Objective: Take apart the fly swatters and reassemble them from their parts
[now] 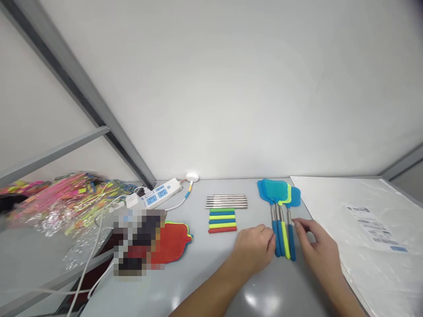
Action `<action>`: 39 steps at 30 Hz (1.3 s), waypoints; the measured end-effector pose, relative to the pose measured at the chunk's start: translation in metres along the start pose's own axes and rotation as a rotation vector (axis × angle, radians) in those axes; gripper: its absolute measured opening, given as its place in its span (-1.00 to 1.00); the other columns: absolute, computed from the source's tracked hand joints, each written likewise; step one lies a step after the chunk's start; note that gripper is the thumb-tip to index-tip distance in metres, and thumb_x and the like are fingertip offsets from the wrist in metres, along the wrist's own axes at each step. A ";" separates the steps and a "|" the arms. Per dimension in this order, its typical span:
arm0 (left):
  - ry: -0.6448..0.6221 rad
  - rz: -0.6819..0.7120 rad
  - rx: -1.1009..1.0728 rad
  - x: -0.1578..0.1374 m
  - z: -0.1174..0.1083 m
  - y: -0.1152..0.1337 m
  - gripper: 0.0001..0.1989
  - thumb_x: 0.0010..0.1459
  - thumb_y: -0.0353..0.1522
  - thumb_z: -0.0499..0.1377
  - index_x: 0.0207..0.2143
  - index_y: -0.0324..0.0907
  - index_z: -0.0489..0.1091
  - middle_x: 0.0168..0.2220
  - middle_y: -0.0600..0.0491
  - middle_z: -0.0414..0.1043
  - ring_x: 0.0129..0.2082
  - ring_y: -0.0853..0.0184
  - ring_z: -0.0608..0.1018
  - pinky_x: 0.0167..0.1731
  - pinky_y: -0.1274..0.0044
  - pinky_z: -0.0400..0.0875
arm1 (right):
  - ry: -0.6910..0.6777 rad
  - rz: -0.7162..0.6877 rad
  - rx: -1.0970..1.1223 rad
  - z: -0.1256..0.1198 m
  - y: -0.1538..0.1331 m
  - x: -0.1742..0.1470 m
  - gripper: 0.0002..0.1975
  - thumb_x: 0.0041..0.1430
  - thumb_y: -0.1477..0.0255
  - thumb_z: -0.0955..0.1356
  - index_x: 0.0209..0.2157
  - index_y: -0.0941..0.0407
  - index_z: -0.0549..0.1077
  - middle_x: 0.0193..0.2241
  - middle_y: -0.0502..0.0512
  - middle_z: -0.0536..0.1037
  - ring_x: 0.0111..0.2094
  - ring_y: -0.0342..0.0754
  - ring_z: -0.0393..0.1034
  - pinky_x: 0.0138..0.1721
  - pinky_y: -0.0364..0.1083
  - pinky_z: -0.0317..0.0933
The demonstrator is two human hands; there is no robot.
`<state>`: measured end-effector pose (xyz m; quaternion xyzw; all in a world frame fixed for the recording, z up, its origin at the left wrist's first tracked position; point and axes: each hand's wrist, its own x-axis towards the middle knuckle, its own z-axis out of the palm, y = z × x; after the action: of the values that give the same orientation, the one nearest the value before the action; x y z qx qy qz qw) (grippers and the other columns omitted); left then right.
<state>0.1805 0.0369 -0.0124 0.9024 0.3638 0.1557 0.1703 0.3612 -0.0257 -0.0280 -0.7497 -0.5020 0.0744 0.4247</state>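
Several fly swatters (276, 190) lie side by side on the grey table, with blue heads and one yellow-green head partly covered. Their metal shafts end in blue and yellow grips (284, 240) pointing toward me. My left hand (256, 246) is curled, its fingertips hidden, right against the leftmost blue grip. On the other side, my right hand (319, 251) has thumb and forefinger slightly apart, close to the rightmost swatter's shaft. Left of the swatters are a row of metal rods (226, 201) and, nearer me, a row of coloured grips (222, 221) in green, blue, yellow and red.
A red swatter head (173, 242) tops a stack at the left, partly behind a pixelated patch. Behind it are a white power strip (161, 193) and cables. Bagged colourful goods (76, 198) lie far left. White plastic wrapping (373, 237) covers the right side. A wall stands behind.
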 end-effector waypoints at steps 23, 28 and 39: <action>-0.045 -0.346 0.093 0.088 0.040 0.034 -0.71 0.26 -0.24 -0.01 -0.15 -0.24 0.37 -0.22 -0.16 0.48 -0.18 0.07 0.55 -0.25 0.37 0.37 | -0.135 -0.042 0.142 0.019 0.031 -0.016 -0.76 0.28 0.32 0.22 -0.23 0.10 0.48 -0.30 0.14 0.43 -0.26 0.03 0.35 -0.22 0.00 0.22; -0.012 -0.306 -0.018 0.088 0.031 0.030 -0.77 0.25 -0.31 -0.01 -0.27 -0.22 0.40 -0.24 -0.16 0.50 -0.19 0.10 0.54 -0.26 0.40 0.34 | -0.140 -0.040 0.158 0.020 0.033 -0.017 -0.76 0.27 0.32 0.24 -0.23 0.10 0.49 -0.30 0.15 0.42 -0.26 0.04 0.35 -0.22 0.01 0.22; 0.058 -0.121 -0.621 0.057 -0.005 0.042 -0.92 0.13 -0.36 0.07 -0.43 -0.15 0.24 -0.49 0.16 0.28 -0.49 0.42 0.37 -0.50 0.61 0.22 | -0.058 -0.082 0.395 0.007 0.003 -0.025 -0.71 0.31 0.23 0.20 -0.14 0.10 0.41 -0.21 0.15 0.45 -0.15 0.03 0.35 -0.10 -0.01 0.21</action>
<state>0.2435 0.0498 0.0190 0.7792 0.3567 0.2744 0.4361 0.3474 -0.0431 -0.0421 -0.6285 -0.5195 0.1755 0.5516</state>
